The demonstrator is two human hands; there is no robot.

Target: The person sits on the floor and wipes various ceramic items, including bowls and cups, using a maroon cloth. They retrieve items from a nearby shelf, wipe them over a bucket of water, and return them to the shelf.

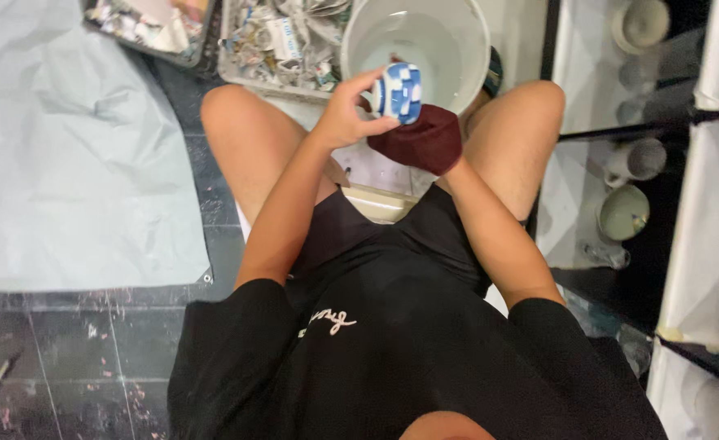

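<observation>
I sit on a low seat with my knees apart, looking down. My left hand (347, 110) grips a small blue-and-white checked cup (399, 91) by its rim, tilted on its side above my lap. My right hand (425, 147) is wrapped in a dark red cloth (419, 138) and presses against the cup from below. A white bucket (465, 37) with clear water stands just beyond the cup, between my knees.
Two trays of crumpled paper scraps (278, 41) sit behind the bucket. A pale grey tarp (66, 147) covers the floor at left. On the right a dark shelf unit (636, 163) holds several pale cups and bowls (622, 213).
</observation>
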